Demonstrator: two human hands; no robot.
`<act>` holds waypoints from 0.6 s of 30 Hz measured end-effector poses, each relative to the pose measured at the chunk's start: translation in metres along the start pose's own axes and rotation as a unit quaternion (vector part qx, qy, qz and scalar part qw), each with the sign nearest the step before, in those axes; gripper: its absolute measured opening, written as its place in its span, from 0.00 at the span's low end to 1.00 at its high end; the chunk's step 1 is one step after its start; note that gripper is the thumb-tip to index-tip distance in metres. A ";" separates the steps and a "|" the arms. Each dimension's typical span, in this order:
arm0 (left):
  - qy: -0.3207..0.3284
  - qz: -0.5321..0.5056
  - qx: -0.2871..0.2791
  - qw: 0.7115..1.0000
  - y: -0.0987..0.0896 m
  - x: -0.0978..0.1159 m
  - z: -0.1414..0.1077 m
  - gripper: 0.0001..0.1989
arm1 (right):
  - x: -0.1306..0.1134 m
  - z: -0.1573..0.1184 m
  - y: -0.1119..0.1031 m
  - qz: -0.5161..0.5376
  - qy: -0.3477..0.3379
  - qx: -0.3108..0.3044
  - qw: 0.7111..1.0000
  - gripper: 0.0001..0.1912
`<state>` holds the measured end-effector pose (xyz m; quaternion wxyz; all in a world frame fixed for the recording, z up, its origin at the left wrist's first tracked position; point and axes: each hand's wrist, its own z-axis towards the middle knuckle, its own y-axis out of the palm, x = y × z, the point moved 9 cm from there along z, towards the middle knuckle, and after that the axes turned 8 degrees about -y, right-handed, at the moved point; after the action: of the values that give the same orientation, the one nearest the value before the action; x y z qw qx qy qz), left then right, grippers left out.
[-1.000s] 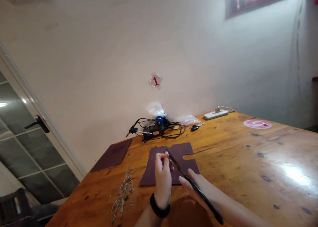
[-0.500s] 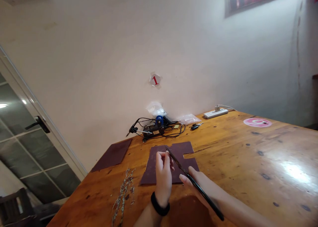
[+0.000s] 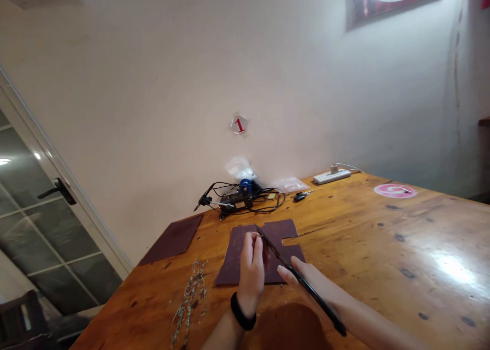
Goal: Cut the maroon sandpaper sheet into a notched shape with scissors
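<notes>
A long thin dark tool (image 3: 306, 283) slants from above the middle sheet down to the lower right. My right hand (image 3: 302, 274) is closed around its middle. With its fingers bent together, my left hand (image 3: 253, 260) is at the tool's pointed tip; whatever small thing it pinches is hidden. A black band circles my left wrist. Beneath both hands lies a dark maroon sheet (image 3: 234, 268) with a notch cut in its right side.
Another maroon sheet (image 3: 172, 239) lies at the left. Small scraps (image 3: 189, 301) are strewn near it. A black device with cables (image 3: 237, 199), a plastic bag (image 3: 289, 184), a key (image 3: 300, 197) and a power strip (image 3: 331, 176) sit along the wall.
The tool and my right hand have barely shifted. My left wrist has moved slightly left, its fingers staying by the tip.
</notes>
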<state>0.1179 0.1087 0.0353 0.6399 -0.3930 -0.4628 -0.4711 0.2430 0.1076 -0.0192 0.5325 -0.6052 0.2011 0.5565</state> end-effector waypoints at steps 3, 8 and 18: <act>0.000 0.008 -0.010 1.000 0.001 -0.002 -0.001 0.13 | 0.002 0.001 0.003 -0.027 -0.003 -0.009 1.000 0.23; 0.007 -0.005 -0.031 0.999 0.003 0.004 -0.005 0.13 | -0.009 -0.002 0.002 -0.028 -0.028 -0.015 0.999 0.23; 0.024 0.026 -0.027 0.999 0.000 0.006 -0.006 0.16 | 0.001 0.002 0.000 0.007 -0.023 -0.001 1.000 0.20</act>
<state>0.1200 0.1020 0.0391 0.6518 -0.4107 -0.4243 -0.4759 0.2422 0.1095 -0.0198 0.5325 -0.5913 0.1930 0.5741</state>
